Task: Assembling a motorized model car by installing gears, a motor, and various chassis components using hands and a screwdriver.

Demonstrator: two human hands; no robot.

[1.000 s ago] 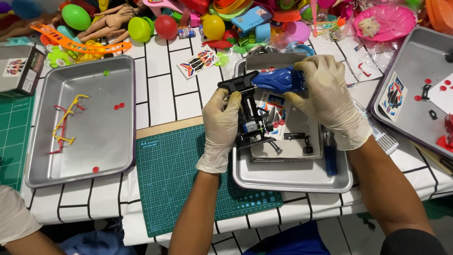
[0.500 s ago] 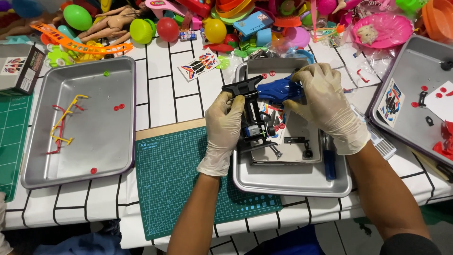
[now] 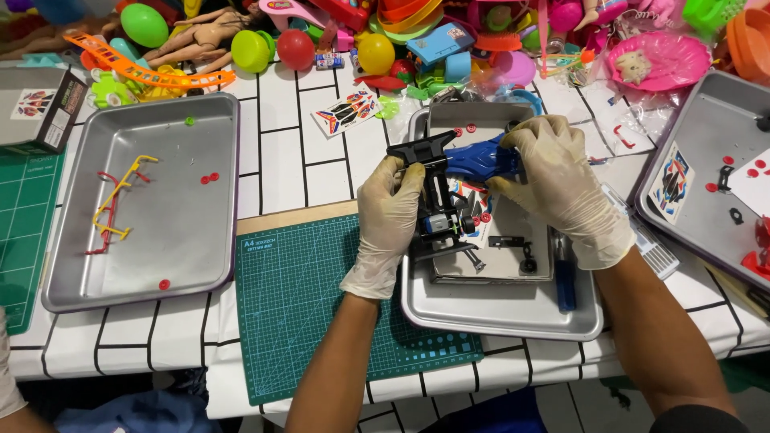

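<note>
My left hand (image 3: pixel 391 216) grips the black chassis (image 3: pixel 437 216); my right hand (image 3: pixel 553 180) clasps its blue body (image 3: pixel 477 160), above the tray's (image 3: pixel 497 317) far edge.

Both hands wear thin, cream-white disposable gloves, wrinkled at the knuckles, ending at the wrists: left hand (image 3: pixel 389 220), right hand (image 3: pixel 561 180). The forearms are bare. A dark sleeve edge shows near the right elbow.
</note>
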